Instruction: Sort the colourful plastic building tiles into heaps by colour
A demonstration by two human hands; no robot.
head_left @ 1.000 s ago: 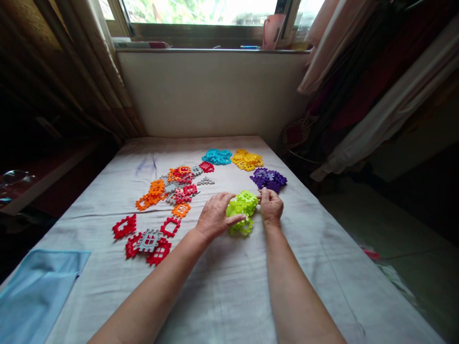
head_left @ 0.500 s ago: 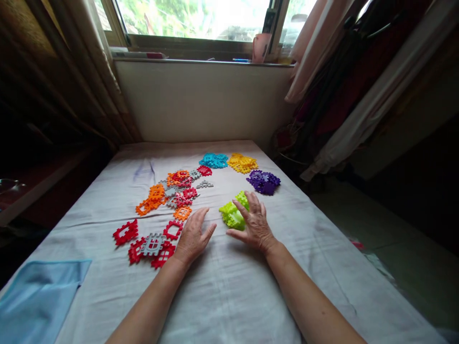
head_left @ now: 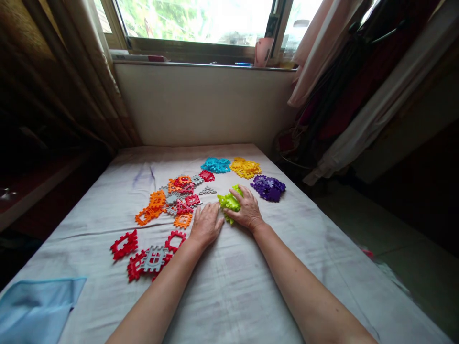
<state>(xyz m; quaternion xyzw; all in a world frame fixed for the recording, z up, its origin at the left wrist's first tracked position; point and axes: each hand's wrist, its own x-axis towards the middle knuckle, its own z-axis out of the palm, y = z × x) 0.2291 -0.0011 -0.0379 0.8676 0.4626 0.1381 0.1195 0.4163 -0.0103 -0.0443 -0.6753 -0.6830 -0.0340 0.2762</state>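
Note:
My right hand point(head_left: 247, 209) curls over a pile of lime-green interlocking building tiles point(head_left: 228, 202), its fingers round the far and near sides and partly covering them. My left hand point(head_left: 207, 223) rests on the sheet just left of that pile, fingers stretched out and holding nothing. Beyond it lies a mixed heap of orange tiles point(head_left: 157, 200), red tiles point(head_left: 192, 200) and grey tiles point(head_left: 173, 198). Nearer on the left, a grey tile point(head_left: 154, 258) lies on red ones, with a red tile point(head_left: 124, 244) beside them; my left forearm hides part of this group.
Blue tiles point(head_left: 215, 165), yellow tiles point(head_left: 245, 167) and purple tiles point(head_left: 268, 188) form separate piles at the back right. A light blue cloth point(head_left: 39, 306) covers the near left corner of the white sheet point(head_left: 233, 296). A wall and window close off the far side.
My right hand has closed in on the lime-green tiles, which are bunched more tightly and slightly left. My left hand has moved right and forward, close to them.

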